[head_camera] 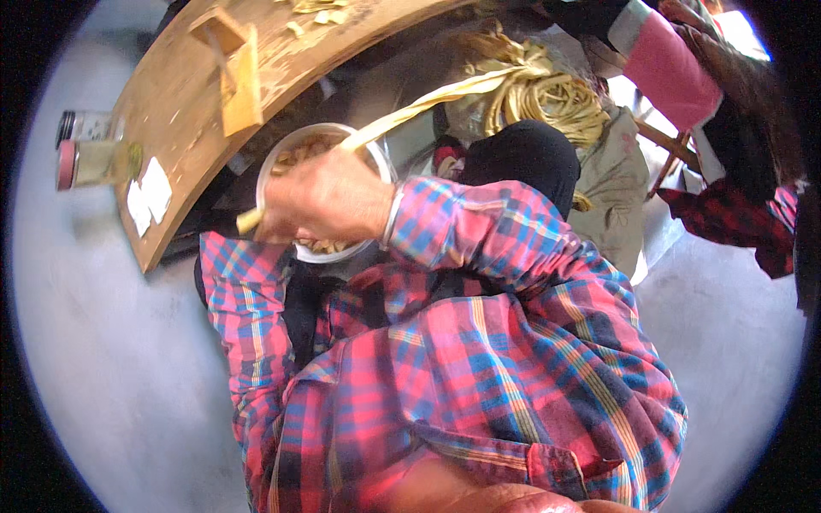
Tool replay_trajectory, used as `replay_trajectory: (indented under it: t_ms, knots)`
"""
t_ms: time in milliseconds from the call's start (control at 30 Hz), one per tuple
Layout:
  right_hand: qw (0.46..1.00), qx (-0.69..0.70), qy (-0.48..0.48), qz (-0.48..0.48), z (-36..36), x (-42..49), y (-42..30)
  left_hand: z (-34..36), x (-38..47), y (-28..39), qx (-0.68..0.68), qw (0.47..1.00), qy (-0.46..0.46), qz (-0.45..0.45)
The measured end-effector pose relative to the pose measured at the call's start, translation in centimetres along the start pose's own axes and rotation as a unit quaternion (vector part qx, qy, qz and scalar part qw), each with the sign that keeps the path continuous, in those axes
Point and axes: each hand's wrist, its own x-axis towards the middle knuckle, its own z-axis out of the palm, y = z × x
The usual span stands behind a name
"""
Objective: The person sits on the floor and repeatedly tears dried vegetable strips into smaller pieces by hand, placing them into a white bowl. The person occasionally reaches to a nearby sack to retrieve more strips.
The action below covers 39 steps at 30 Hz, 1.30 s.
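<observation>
My right hand (327, 195), blurred, is closed around a long pale-yellow plant-fibre strip (423, 106) above a round white plastic tub (387, 168). Small light-brown pieces (324, 245) lie in the tub. A short yellow end (249, 220) juts out at the left of the hands. My left hand (274, 236) is mostly hidden beside and below the right one, so its grip cannot be made out. From the right hand the strip runs up to a coiled bundle of similar strips (551, 106).
A curved wooden table (186, 128) arches across the upper left, bearing a wooden block fixture (240, 90), cut yellow pieces (321, 14) and white paper scraps (149, 195). Jars (96, 163) stand at left. A cloth sack (609, 192) lies right of my knee; another person (747, 109) is at upper right.
</observation>
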Motion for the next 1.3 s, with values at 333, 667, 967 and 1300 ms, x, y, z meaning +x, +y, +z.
replay_trajectory:
  t_ms: [333,667,967,1300]
  knots:
    - [0.989,0.104,0.014,-0.105,2.0,-3.9,-3.0,9.2,3.7,5.3,-0.141,0.948,-0.269,-0.094]
    - [0.947,0.047,0.313,0.057,-5.1,-1.7,2.8,8.6,3.3,4.8,-0.034,0.962,-0.078,0.26]
    - [0.936,0.063,0.341,0.065,-7.5,0.9,2.0,11.8,-1.9,8.2,0.09,0.9,0.082,0.419]
    - [0.974,0.167,0.018,0.153,-9.0,-0.6,7.1,10.9,2.2,7.5,0.444,0.577,0.222,0.649]
